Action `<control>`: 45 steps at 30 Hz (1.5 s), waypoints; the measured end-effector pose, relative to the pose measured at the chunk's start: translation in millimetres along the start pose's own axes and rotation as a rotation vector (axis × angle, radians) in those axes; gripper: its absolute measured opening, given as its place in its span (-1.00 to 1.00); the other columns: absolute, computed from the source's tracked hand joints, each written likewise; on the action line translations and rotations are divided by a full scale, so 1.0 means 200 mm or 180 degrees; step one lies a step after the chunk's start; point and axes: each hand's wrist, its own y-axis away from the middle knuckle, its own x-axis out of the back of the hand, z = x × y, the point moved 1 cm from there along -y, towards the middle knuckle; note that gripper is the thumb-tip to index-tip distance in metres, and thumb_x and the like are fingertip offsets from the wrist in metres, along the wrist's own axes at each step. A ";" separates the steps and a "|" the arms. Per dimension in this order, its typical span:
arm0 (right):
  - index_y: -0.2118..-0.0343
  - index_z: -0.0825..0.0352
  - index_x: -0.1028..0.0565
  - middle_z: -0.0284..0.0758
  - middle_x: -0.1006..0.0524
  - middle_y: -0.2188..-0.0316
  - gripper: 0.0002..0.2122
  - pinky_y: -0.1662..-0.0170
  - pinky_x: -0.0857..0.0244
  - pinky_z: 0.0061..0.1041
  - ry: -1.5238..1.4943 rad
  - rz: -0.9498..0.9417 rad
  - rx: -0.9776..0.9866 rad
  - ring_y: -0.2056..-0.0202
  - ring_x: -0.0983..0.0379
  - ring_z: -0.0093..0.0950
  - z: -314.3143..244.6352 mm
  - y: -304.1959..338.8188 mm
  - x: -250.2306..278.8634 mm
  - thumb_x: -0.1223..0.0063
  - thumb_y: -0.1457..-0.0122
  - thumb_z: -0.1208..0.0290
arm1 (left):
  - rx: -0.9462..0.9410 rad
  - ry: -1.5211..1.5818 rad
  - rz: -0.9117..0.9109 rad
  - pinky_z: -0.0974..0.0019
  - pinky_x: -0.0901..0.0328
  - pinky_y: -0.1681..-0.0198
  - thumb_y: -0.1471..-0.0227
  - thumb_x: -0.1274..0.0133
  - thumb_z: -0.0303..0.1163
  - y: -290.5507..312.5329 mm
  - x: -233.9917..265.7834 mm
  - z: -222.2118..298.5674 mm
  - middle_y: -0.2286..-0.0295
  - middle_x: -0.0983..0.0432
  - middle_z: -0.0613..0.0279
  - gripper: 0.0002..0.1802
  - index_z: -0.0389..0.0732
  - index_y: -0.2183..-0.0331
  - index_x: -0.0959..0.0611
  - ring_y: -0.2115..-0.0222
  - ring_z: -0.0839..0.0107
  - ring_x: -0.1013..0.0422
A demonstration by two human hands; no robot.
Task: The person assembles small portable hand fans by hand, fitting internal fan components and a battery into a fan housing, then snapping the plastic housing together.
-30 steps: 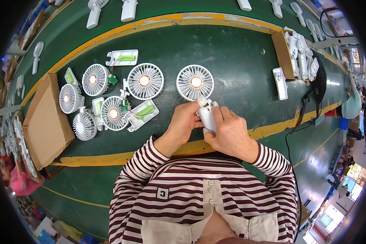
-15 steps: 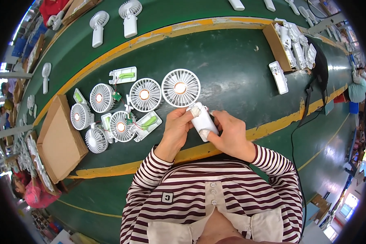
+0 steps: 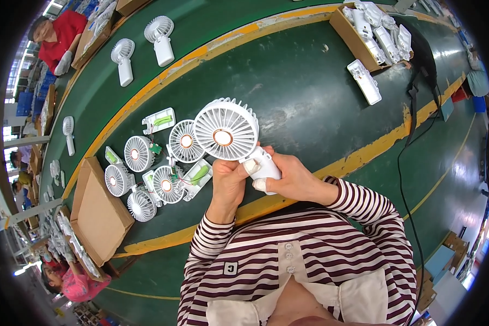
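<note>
A white handheld fan (image 3: 226, 132) is held up over the bench in front of me, its round grille facing me. Around the left side of its handle (image 3: 263, 165) my left hand (image 3: 229, 176) is closed, a wrapped thumb pressing near the neck. My right hand (image 3: 296, 176) grips the same handle from the right, its covered thumb lower down; its other fingers are partly hidden behind. Just left of the held fan lie several opened fan heads (image 3: 167, 185) with green circuit boards and handle shells (image 3: 158, 120) that contain green batteries.
An open cardboard tray (image 3: 100, 212) stands at the bench's left. At far right, a cardboard box (image 3: 358, 41) holds white handle shells, with one shell (image 3: 364, 81) beside it. Finished-looking fans (image 3: 159, 41) lie beyond the yellow edge strip. A black cable (image 3: 401, 163) hangs at right. Co-workers (image 3: 65, 41) sit left.
Both hands have raised and tilted the fan toward me, so its head looks larger and covers part of a neighbouring fan. The view has shifted somewhat.
</note>
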 end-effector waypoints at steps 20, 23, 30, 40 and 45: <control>0.15 0.46 -0.33 -0.37 -0.43 0.39 -0.63 0.30 -0.26 -0.64 -0.0371 0.0464 0.0315 0.38 -0.35 -0.64 0.01 0.02 -0.02 -0.04 0.09 0.55 | -0.0099 -0.0240 -0.0011 0.16 -0.27 0.07 0.24 -0.19 -0.47 0.01 -0.06 -0.02 0.24 -0.45 -0.09 -0.41 -0.37 0.10 -0.39 0.16 0.14 -0.38; 0.18 0.46 -0.34 -0.35 -0.44 0.40 -0.66 0.36 -0.31 -0.64 -0.0642 0.0409 0.0100 0.44 -0.39 -0.62 0.02 0.02 -0.03 -0.03 0.09 0.55 | 0.0047 -0.0240 0.0081 0.19 -0.29 0.09 0.21 -0.16 -0.48 0.00 -0.05 -0.03 0.24 -0.45 -0.09 -0.45 -0.37 0.11 -0.39 0.19 0.19 -0.40; 0.23 0.48 -0.36 -0.17 -0.48 0.46 -0.71 0.48 -0.40 -0.54 -0.2691 -0.0530 -0.0528 0.55 -0.47 -0.45 0.08 -0.04 0.04 0.00 0.04 0.49 | 0.0086 -0.0124 -0.0097 0.21 -0.22 0.02 0.19 -0.12 -0.36 -0.02 -0.05 -0.03 0.10 -0.31 -0.14 -0.32 -0.38 0.01 -0.28 0.09 0.20 -0.32; 0.26 0.47 -0.36 -0.11 -0.46 0.56 -0.70 0.64 -0.35 -0.50 -0.4197 -0.1393 -0.0539 0.66 -0.43 -0.33 0.11 -0.09 0.03 0.05 -0.01 0.34 | 0.0173 0.0019 -0.0394 0.15 -0.13 -0.05 0.20 -0.14 -0.37 -0.03 -0.07 0.00 0.03 -0.23 -0.14 -0.20 -0.33 -0.07 -0.16 0.02 0.13 -0.24; 0.30 0.44 -0.38 -0.15 -0.46 0.57 -0.72 0.58 -0.36 -0.54 -0.2507 -0.0699 -0.0492 0.62 -0.43 -0.38 0.03 -0.11 0.04 0.02 -0.01 0.32 | 0.0167 0.0097 -0.0191 0.16 -0.12 -0.06 0.18 -0.10 -0.37 -0.04 -0.02 0.01 0.03 -0.23 -0.12 -0.23 -0.35 -0.06 -0.17 0.00 0.15 -0.21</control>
